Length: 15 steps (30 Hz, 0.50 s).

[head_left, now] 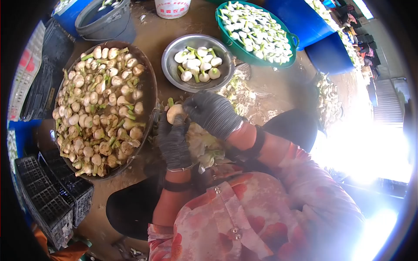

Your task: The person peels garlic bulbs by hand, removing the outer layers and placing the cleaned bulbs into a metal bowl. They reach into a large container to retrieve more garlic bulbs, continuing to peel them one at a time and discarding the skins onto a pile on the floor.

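In dark striped gloves, both my hands meet in front of my lap. My left hand (174,143) is closed around a brownish garlic bulb (175,114), whose green stem stub points away from me. Against the bulb's right side presses my right hand (211,111), its fingers curled; what they hold, if anything, is hidden. Just beyond my hands is a steel bowl (167,69) with several cleaned white garlic bulbs (203,65). To the left stands a wide round basin (153,93) heaped with unpeeled garlic bulbs (93,117). Peeled skins (202,145) lie below my hands.
A green basin (224,37) full of white garlic stands at the back right, near blue tubs (328,54). Black crates (52,200) are at lower left. A grey bucket (106,24) and a white bucket (172,8) stand behind. More skins (328,102) lie at right.
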{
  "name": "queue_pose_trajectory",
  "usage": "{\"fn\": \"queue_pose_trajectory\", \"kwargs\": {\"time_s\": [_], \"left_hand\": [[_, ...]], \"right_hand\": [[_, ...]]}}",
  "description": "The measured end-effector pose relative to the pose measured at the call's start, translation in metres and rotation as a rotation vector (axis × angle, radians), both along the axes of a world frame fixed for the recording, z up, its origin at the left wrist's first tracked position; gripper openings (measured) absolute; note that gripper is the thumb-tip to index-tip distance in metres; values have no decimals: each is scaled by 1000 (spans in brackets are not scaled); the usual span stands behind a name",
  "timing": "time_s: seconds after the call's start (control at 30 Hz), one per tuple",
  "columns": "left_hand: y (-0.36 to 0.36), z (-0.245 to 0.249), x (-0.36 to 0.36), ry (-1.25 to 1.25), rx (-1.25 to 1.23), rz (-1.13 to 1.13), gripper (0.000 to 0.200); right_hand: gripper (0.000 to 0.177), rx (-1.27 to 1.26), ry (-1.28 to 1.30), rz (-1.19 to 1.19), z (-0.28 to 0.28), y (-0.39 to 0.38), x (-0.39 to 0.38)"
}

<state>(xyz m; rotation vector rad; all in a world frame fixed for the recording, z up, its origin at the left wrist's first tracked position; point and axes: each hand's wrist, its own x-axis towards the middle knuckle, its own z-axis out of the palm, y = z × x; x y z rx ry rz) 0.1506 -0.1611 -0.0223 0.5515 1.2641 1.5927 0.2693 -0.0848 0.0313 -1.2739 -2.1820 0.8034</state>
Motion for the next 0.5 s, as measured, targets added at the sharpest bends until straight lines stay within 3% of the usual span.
{"fn": "queue_pose_trajectory", "kwargs": {"time_s": [0.13, 0.2, 0.3, 0.37, 0.4, 0.47, 0.5], "left_hand": [[-2, -1, 5, 679, 132, -27, 42], [-2, -1, 8, 718, 163, -20, 43], [-2, 3, 12, 124, 115, -22, 47], [-3, 32, 16, -294, 72, 6, 49], [-5, 27, 12, -289, 88, -56, 50], [-7, 22, 3, -305, 124, -161, 55], [-7, 21, -1, -288, 132, -203, 58]], "right_hand": [[14, 44, -44, -22, -5, -4, 5], [14, 80, -73, -22, -6, -3, 8], [21, -119, -55, 8, 10, 4, 13], [19, -361, 19, -67, 1, 14, 18], [18, -481, 60, -103, -8, 22, 22], [17, -212, -312, 47, -61, 48, 46], [19, -216, -245, 5, -80, 54, 56]]}}
